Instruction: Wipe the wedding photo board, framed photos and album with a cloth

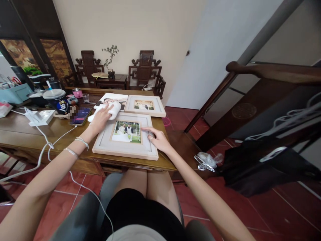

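Observation:
A pale wooden picture frame with a photo of a couple lies flat on the wooden table in front of me. My left hand presses a white cloth against the frame's far left corner. My right hand rests flat on the frame's right side, fingers spread, holding it down. A second framed photo lies just behind it, and an unframed print lies partly under the cloth.
A phone on a cable, a white power strip, a lidded cup and small jars stand on the table's left. A dark wooden chair stands at my right. Carved chairs and a plant line the far wall.

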Demonstrator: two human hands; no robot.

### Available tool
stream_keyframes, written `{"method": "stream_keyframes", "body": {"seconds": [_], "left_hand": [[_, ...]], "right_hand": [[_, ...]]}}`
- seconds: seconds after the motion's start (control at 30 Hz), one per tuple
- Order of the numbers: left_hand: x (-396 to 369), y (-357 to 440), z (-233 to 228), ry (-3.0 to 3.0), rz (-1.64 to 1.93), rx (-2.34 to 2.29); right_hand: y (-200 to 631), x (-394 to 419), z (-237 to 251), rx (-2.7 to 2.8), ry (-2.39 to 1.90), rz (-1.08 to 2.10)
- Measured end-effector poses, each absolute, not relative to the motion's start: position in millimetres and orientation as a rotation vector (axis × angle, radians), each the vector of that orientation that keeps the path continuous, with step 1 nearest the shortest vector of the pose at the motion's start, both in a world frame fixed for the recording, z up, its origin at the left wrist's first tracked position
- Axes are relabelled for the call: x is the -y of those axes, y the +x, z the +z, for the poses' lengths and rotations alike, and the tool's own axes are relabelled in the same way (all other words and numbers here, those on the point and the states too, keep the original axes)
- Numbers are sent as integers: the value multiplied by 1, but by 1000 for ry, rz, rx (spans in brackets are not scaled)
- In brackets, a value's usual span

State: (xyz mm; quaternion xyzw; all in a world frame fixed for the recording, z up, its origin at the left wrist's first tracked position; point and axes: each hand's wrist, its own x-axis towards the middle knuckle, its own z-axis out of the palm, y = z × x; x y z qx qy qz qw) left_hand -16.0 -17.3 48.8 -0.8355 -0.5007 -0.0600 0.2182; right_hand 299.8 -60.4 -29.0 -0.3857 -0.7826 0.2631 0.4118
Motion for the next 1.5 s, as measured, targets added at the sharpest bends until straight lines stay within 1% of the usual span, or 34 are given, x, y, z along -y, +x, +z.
{"method": "stream_keyframes", "body": {"seconds": [0.07, 0.13, 0.2, 0.3, 0.47, 0.6, 0.8, 0.93, 1.03, 1.2, 1.3, 1.4, 1.5], "left_hand": [[10, -22, 54, -2215, -282, 1419], [6, -26, 62, -2185, -304, 1445], [8, -24, 65, -2263, -181, 1482], [20, -11, 55, -2379, 44, 1527], [45, 10, 40, -2344, 134, 1481], [79, 16, 47, -2389, 214, 1408], [164, 29, 57, -2436, 287, 1447], [191, 34, 54, -2504, 226, 1512], [169, 30, 48, -2517, 192, 1551], [88, 21, 41, -2460, 88, 1587], [53, 18, 42, -2442, 29, 1581], [43, 15, 44, -2483, 45, 1531], [59, 12, 44, -2537, 106, 1484]], "right_hand": [[300, 61, -29, 1978, -979, 648], [301, 61, -29, 1982, -984, 640], [301, 61, -29, 1982, -986, 640], [300, 61, -28, 1975, -988, 644], [300, 60, -29, 1959, -996, 644], [300, 59, -29, 1943, -982, 644], [299, 60, -28, 1972, -981, 653], [300, 59, -29, 1976, -962, 641], [300, 60, -29, 1981, -943, 651], [301, 60, -27, 1991, -935, 671], [301, 60, -28, 1976, -938, 682], [301, 60, -29, 1956, -920, 701], [301, 60, -28, 1953, -925, 708]]}}
